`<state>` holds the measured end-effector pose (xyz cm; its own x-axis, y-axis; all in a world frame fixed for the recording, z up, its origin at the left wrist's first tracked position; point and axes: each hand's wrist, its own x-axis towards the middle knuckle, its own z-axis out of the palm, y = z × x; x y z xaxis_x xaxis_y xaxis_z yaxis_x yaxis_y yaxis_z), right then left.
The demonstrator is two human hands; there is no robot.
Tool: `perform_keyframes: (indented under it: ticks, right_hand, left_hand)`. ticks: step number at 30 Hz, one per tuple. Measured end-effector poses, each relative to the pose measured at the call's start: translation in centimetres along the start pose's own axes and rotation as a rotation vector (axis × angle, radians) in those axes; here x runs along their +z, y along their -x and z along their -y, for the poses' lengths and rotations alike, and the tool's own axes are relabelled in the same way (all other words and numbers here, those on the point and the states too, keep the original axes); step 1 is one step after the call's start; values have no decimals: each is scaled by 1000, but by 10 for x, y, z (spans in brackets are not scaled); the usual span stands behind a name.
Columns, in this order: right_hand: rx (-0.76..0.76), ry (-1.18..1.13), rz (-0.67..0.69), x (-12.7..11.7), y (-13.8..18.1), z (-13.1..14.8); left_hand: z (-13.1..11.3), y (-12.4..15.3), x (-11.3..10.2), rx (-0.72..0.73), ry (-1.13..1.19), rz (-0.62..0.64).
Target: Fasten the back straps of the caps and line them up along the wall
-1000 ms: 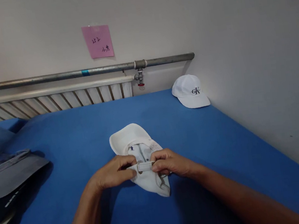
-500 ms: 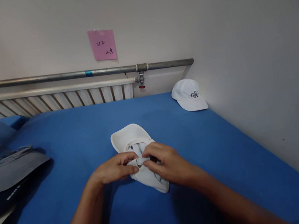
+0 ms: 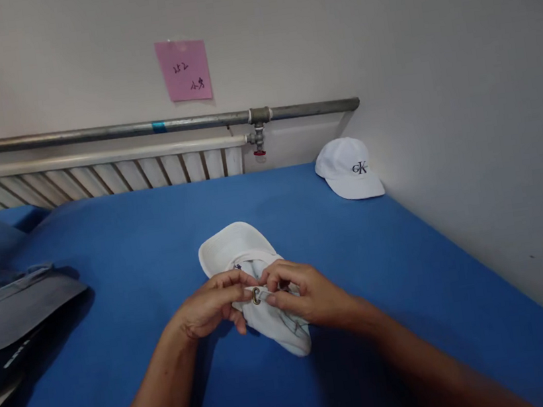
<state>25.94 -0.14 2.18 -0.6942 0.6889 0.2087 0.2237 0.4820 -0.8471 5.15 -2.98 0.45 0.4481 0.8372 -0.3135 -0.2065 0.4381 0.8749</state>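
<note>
A white baseball cap [image 3: 281, 332] lies on the blue surface in front of me, its brim pointing away and its inside partly showing. My left hand [image 3: 214, 302] pinches the cap's back band beside a small metal buckle [image 3: 256, 295]. Between the thumb and fingers of my right hand [image 3: 300, 290] is the strap [image 3: 264, 294] that runs from this buckle. Both hands are closed, close together over the back of the cap. My fingers hide part of the strap and the cap's opening.
Another white cap [image 3: 350, 170] with dark letters sits at the back right by the wall. Several dark and grey caps [image 3: 25, 309] lie at the left. Behind the blue surface [image 3: 132, 248] are a radiator [image 3: 172, 170], a metal pipe [image 3: 92, 135] and a pink note [image 3: 184, 70].
My left fingers have shifted over the band, and the buckle now shows turned more upright. The strap between my hands looks shorter and more tilted. The view has moved slightly.
</note>
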Motion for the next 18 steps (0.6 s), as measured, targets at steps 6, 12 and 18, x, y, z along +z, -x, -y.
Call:
perform_keyframes:
  ticks: [6,12,18]
  right_hand:
    - [-284,27,-53,-3,2,-4]
    - [-337,258,-14,-2,2,-5]
    - [-336,213,-145,-4,1,-7]
  left_hand:
    - [0,-3,6,-11,50,-106]
    - [3,-6,17,44,-3,-243]
    - [0,-2,17,108,56,-255]
